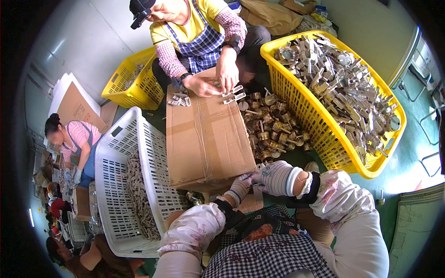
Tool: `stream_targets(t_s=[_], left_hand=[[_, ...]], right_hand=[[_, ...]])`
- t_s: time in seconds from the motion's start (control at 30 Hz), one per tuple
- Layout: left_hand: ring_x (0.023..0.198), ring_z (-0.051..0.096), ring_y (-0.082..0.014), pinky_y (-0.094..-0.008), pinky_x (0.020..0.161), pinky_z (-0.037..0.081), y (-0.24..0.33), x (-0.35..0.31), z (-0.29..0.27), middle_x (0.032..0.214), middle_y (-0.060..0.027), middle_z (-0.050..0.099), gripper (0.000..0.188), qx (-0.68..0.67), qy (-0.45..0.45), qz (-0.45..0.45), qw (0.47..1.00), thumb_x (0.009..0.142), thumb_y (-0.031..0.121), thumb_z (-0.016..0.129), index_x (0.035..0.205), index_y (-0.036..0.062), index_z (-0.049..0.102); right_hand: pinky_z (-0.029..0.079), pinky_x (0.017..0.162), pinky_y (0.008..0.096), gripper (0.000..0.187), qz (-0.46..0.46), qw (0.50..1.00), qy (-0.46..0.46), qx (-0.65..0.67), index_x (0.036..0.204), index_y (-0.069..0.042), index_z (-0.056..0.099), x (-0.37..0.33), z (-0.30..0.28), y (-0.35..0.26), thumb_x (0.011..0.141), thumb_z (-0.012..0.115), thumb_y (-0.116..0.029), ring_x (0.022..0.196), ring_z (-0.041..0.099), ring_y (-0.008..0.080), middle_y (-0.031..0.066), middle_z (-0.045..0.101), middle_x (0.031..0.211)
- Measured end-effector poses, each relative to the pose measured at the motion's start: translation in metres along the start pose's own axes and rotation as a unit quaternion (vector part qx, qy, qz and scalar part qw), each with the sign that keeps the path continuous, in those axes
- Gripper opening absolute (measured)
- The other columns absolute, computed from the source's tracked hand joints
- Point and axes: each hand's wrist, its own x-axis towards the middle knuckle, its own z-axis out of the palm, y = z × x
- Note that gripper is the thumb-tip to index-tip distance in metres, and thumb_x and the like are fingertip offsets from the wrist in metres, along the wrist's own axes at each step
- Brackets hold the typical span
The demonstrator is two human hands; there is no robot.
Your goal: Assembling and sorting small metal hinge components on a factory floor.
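Note:
My left hand (239, 189) and my right hand (277, 178), both in striped knit gloves, meet just off the near right corner of a cardboard box (204, 139). Their fingers are closed and pressed together; a bit of metal shows around them, but its kind is hidden. Beyond the box, a person in a checked apron pinches something small at its far edge with both hands (218, 81). Beside those hands lie metal clips (234, 94) and a small heap of metal pieces (180, 99).
Right of the box is a floor pile of round metal parts with stems (273, 127). A yellow basket (320, 146) brims with metal pieces. At left stands a white basket (111, 185) holding thin metal parts (141, 199). Another yellow basket (134, 88) and a second person (79, 139) are farther off.

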Motion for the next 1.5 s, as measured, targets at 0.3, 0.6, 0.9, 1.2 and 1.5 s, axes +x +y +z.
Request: stream_targets(t_s=[0.3,0.6,0.9,1.2,1.5], left_hand=[[0.097,0.057,-0.0165,-0.0265,0.090,0.043,0.0045,-0.0030,0.0066,0.106,-0.0046,0.063,0.024,0.018,0.006,0.002,1.000,0.089,0.006,0.052,0.111,0.0027,0.061],[0.096,0.057,-0.0160,-0.0266,0.088,0.044,0.0037,-0.0017,0.0051,0.105,-0.0044,0.063,0.024,-0.024,-0.014,0.008,1.000,0.088,0.006,0.053,0.111,0.0029,0.061],[0.094,0.057,-0.0165,-0.0267,0.088,0.045,0.0028,0.0005,0.0050,0.104,-0.0045,0.063,0.025,0.027,-0.004,0.022,0.999,0.088,0.004,0.051,0.111,0.0022,0.060],[0.097,0.055,-0.0157,-0.0265,0.090,0.043,0.0055,-0.0009,0.0072,0.107,-0.0049,0.062,0.027,0.042,0.008,0.013,0.999,0.088,0.004,0.049,0.113,0.0017,0.059],[0.097,0.054,-0.0154,-0.0264,0.090,0.042,-0.0010,0.0057,0.0006,0.107,-0.0043,0.061,0.027,0.023,0.007,-0.004,1.000,0.088,0.004,0.050,0.114,0.0023,0.059]], right_hand=[[0.049,0.070,0.0387,0.027,0.007,1.000,-0.019,0.000,0.113,-0.017,0.054,-0.0012,-0.0045,-0.0014,0.088,0.049,-0.027,0.079,0.062,0.0296,0.0094,0.063,0.084],[0.049,0.071,0.0386,0.028,0.003,1.000,-0.018,0.005,0.114,-0.017,0.053,0.0003,-0.0036,-0.0001,0.088,0.049,-0.027,0.080,0.062,0.0292,0.0092,0.063,0.084],[0.049,0.072,0.0388,0.028,0.002,1.000,-0.013,0.006,0.113,-0.015,0.054,-0.0006,-0.0052,-0.0007,0.088,0.050,-0.028,0.081,0.062,0.0298,0.0095,0.064,0.086],[0.049,0.073,0.0389,0.029,0.003,1.000,-0.010,0.008,0.112,-0.014,0.054,-0.0010,-0.0054,-0.0007,0.089,0.050,-0.029,0.082,0.062,0.0302,0.0101,0.064,0.086],[0.049,0.074,0.0394,0.030,-0.005,1.000,-0.001,0.014,0.114,-0.015,0.053,0.0006,-0.0039,-0.0003,0.088,0.050,-0.029,0.082,0.062,0.0310,0.0098,0.064,0.087]])
